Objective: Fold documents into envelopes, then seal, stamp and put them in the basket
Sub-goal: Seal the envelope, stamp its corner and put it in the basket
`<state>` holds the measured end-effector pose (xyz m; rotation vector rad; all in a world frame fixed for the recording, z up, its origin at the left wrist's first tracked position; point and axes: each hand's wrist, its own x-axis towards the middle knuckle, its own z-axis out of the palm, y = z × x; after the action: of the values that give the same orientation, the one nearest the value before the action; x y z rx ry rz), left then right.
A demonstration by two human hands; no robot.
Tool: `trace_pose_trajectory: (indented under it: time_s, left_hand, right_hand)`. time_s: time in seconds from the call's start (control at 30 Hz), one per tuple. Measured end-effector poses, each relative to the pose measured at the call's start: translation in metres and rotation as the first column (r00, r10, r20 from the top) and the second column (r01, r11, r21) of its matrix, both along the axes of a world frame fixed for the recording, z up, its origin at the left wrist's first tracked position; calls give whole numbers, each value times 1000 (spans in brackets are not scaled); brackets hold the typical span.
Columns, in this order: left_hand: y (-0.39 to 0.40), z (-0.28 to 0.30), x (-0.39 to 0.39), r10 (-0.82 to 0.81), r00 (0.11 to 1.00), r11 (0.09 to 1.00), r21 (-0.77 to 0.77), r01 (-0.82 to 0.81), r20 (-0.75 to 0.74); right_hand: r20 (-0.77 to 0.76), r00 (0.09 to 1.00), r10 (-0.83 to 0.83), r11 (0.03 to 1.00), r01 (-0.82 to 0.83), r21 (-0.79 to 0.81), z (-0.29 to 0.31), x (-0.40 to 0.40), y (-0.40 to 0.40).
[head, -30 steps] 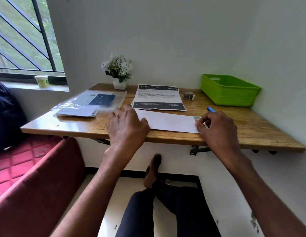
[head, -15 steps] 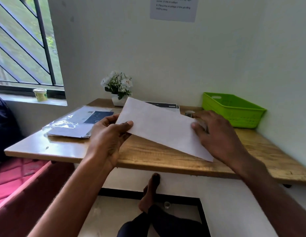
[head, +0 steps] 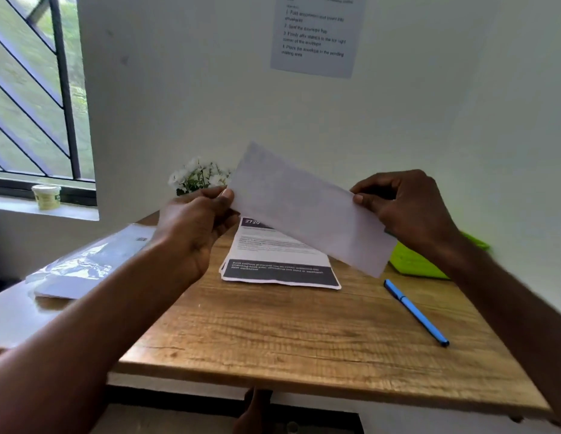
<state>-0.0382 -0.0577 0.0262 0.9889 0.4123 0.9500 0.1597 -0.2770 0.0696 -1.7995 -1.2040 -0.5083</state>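
White and plain-faced, the envelope (head: 307,208) was held in mid-air above the wooden table (head: 304,336) in the head view, higher than half a second earlier, when it hung low over the table's near half; a second before it had lain flat on the wood. The left hand (head: 194,227) pinched its left short edge between thumb and fingers, and the right hand (head: 404,211) pinched the upper right edge the same way, the other fingers curled. Its long axis ran from upper left down to lower right, the right end dipping toward the green basket (head: 410,261), which showed only partly behind the right wrist. With the envelope lifted, the printed documents (head: 279,261) lay uncovered on the table's far middle, and a blue pen (head: 414,311) lay slanted on the right side, well apart from the stack. A clear plastic packet (head: 85,264) sat near the left edge. The near half of the table was bare wood up to the front edge. Small white flowers (head: 198,177) stood behind the left hand against the wall, below a posted instruction sheet (head: 316,32).
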Motion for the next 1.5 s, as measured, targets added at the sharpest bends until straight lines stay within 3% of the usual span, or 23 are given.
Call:
trace_pose_trajectory:
  time_s: [0.17,0.3,0.47,0.6,0.87,1.07,1.17,1.27,1.5]
  left_hand:
    - [13,47,44,-9,999,995,102,12,-35]
    - [25,78,94,19,998,995,96,-25,57]
    - [37,86,176,-220,970,975,-19,223,100]
    - [38,88,238,-243,962,965,-72,253,125]
    - [17,94,336,-209,977,976,52,211,-28]
    - [-10,81,377,-223,948,928,250,277,-226]
    - [-22,75,392,-198,920,850,408,333,-339]
    - [-33,65,410,-101,908,734,585,344,-408]
    - [-43,30,434,89,862,606,714,351,-499]
  right_hand:
    - [-95,995,-23,997,30,71,25,31,1]
    - [-209,978,8,993,18,121,39,70,5]
    - [-308,950,-48,987,92,130,47,129,11]
    - [-366,926,-96,984,143,103,47,165,3]
    - [-482,838,-256,960,280,-24,40,211,-16]
    - [-602,662,-447,890,399,-221,28,239,-23]
    - [-553,660,-508,861,371,-348,12,248,-25]
    - [-389,690,-611,768,396,-503,0,248,-27]
    - [-183,730,-658,613,379,-693,-10,241,-29]
